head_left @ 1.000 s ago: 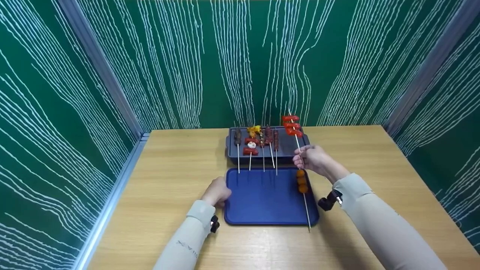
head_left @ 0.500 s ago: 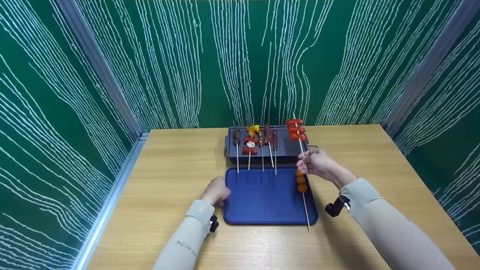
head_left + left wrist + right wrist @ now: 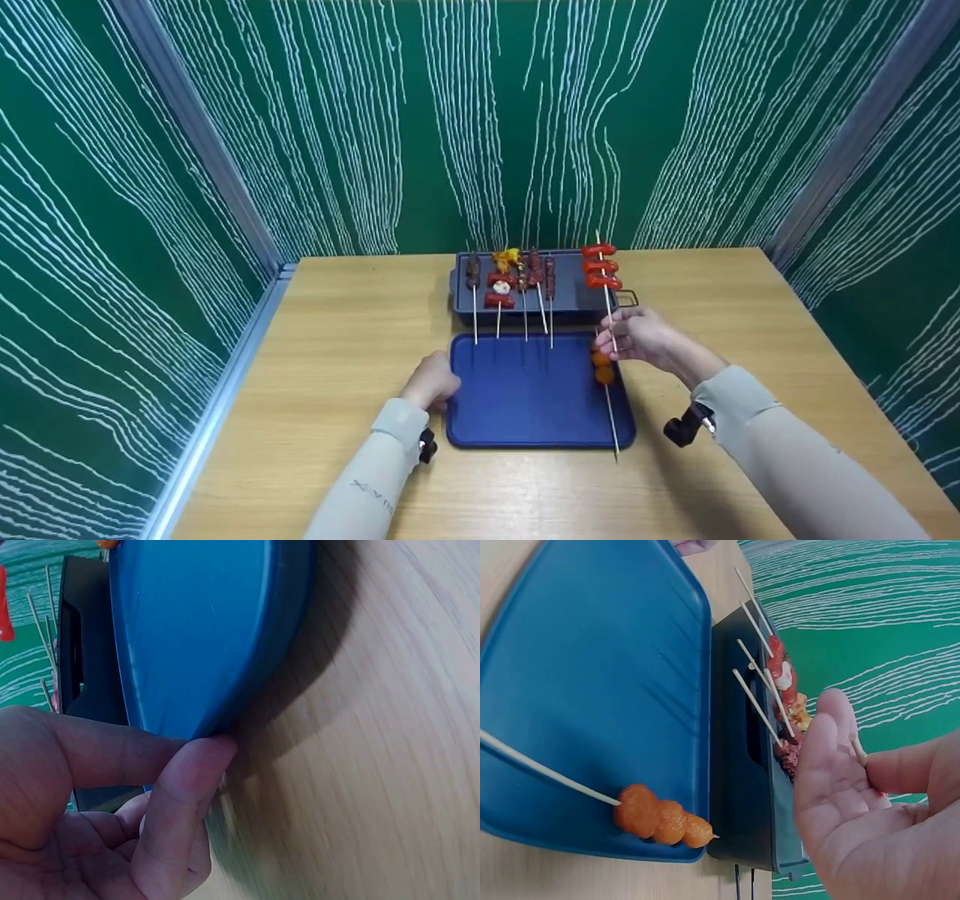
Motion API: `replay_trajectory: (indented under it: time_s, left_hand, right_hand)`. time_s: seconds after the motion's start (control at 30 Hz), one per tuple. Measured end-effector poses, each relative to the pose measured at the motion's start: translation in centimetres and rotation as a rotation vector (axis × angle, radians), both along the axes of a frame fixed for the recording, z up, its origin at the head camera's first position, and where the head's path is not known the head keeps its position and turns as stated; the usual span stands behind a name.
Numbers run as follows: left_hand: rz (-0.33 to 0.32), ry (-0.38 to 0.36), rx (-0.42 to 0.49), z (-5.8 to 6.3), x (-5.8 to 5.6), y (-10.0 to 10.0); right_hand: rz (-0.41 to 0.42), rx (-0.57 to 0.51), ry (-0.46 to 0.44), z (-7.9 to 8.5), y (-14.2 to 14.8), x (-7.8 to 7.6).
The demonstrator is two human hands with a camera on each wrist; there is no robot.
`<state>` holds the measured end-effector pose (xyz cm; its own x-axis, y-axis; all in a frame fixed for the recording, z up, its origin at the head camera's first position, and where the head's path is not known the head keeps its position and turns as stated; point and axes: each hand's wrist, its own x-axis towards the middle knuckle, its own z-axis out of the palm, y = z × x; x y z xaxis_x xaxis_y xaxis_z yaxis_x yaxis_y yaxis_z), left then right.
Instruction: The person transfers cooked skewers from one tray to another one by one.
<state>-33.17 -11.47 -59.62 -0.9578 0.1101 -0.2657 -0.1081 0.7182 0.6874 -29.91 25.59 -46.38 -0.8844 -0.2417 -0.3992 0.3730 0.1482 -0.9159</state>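
Observation:
My right hand (image 3: 637,337) pinches the stick of a skewer with red sausage pieces (image 3: 602,267), held tilted up over the right end of the grill (image 3: 566,292). In the right wrist view, the stick's end pokes out between thumb and fingers (image 3: 821,754). My left hand (image 3: 433,382) grips the left edge of the blue tray (image 3: 536,397); thumb and forefinger pinch its rim in the left wrist view. A skewer of orange balls (image 3: 603,373) lies along the tray's right side, its top partly behind my right fingers.
Several skewers lie on the grill's left and middle, among them a dark meat skewer (image 3: 473,271) and one with red pieces and a white slice (image 3: 501,288). A wire handle (image 3: 628,298) juts from the grill's right end. Behind the table (image 3: 360,315) stands a green patterned wall (image 3: 375,135).
My right hand has moved right and a little nearer with the sausage skewer, off the grill's middle right toward its right end. The left hand stays at the tray.

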Motion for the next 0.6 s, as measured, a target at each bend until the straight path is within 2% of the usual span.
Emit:
replay_trajectory:
  time_s: [0.07,0.2,0.43,0.6]
  left_hand:
    - [0.008,-0.039,0.001,0.3,-0.1,0.1]
    - [-0.036,-0.03,0.012,-2.6,-1.5,-0.7]
    - [-0.005,-0.034,0.014,-3.1,-1.9,-0.7]
    - [0.01,-0.045,-0.01,-2.7,-1.7,-0.4]
  right_hand:
    - [0.011,0.006,0.013,-0.1,0.1,0.2]
    - [0.033,0.011,0.035,-0.5,0.3,0.6]
    - [0.059,0.009,0.037,-0.9,0.5,1.1]
    - [0.081,0.039,0.01,-1.0,0.5,1.5]
